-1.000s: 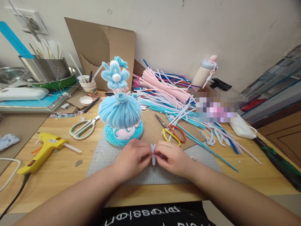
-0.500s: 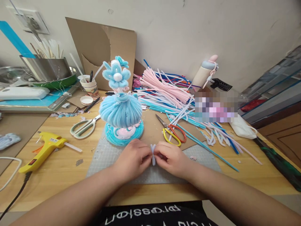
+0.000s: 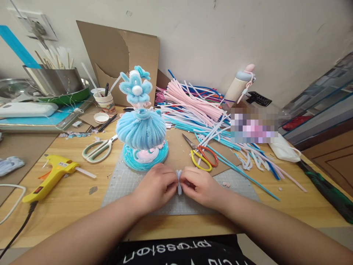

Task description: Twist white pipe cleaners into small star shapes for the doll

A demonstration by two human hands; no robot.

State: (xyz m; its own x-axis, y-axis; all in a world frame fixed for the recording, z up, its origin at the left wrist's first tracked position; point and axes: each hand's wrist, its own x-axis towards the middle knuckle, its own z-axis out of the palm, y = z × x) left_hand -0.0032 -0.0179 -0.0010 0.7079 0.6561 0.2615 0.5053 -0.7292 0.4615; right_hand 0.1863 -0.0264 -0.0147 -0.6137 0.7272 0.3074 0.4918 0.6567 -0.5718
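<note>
Between my two hands is a short piece of pale lavender pipe cleaner (image 3: 179, 187), upright and pinched from both sides. My left hand (image 3: 158, 184) is closed on its left side, and my right hand (image 3: 200, 186) is closed on its right side; the fingertips partly hide it. Both hands are over a grey cutting mat (image 3: 124, 198). Just behind my left hand stands a light-blue pipe-cleaner figure (image 3: 141, 129) with a puffy skirt and a flower on top, on a round blue and pink base (image 3: 145, 156). Scissors with yellow and red handles (image 3: 200, 157) lie behind my right hand.
Bundles of pink, white and blue pipe cleaners (image 3: 193, 103) fill the back right. A yellow glue gun (image 3: 51, 176) and pale-handled scissors (image 3: 97, 151) lie at left. A green-handled tool (image 3: 328, 191) lies at the right edge. Cardboard (image 3: 143, 55) leans on the wall.
Both hands stay in nearly the same place, pinching the same lavender piece. The view has shifted very slightly.
</note>
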